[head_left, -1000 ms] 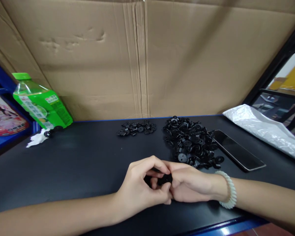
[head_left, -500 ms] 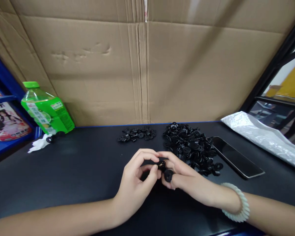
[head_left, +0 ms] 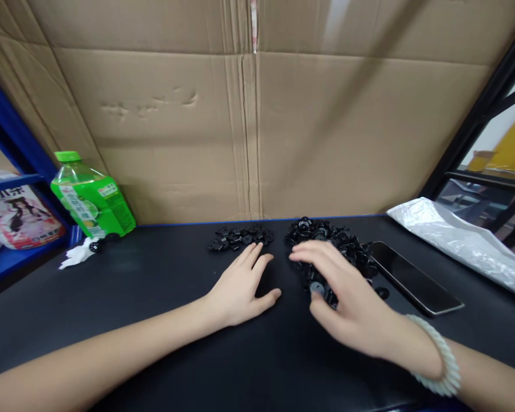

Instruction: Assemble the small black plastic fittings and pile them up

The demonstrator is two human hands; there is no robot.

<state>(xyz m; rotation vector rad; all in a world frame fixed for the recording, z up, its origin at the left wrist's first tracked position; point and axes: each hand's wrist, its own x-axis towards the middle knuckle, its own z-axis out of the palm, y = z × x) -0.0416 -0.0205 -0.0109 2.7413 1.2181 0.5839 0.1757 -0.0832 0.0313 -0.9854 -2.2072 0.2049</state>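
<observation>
My left hand (head_left: 246, 286) lies low over the table with fingers stretched and thumb apart. Its fingertips reach the near edge of a small pile of black plastic parts (head_left: 232, 237), and nothing shows in it. Above a bigger heap of similar black parts (head_left: 321, 229) hovers my right hand (head_left: 354, 300), slightly blurred, fingers and thumb spread. At its thumb tip is a round, shiny disc part (head_left: 317, 288); whether the thumb touches it I cannot tell. The palm side of this hand is hidden.
A phone (head_left: 416, 277) lies right of the heap, beside a silvery plastic bag (head_left: 459, 234). At the left stand a green bottle (head_left: 94, 200), a white tissue (head_left: 77, 253) and black round parts (head_left: 96, 246). A cardboard wall (head_left: 175, 143) closes off the back.
My hands, which were together around small black parts, have separated. The left moved forward to the small pile and opened; the right moved right over the big heap. The view tilted slightly.
</observation>
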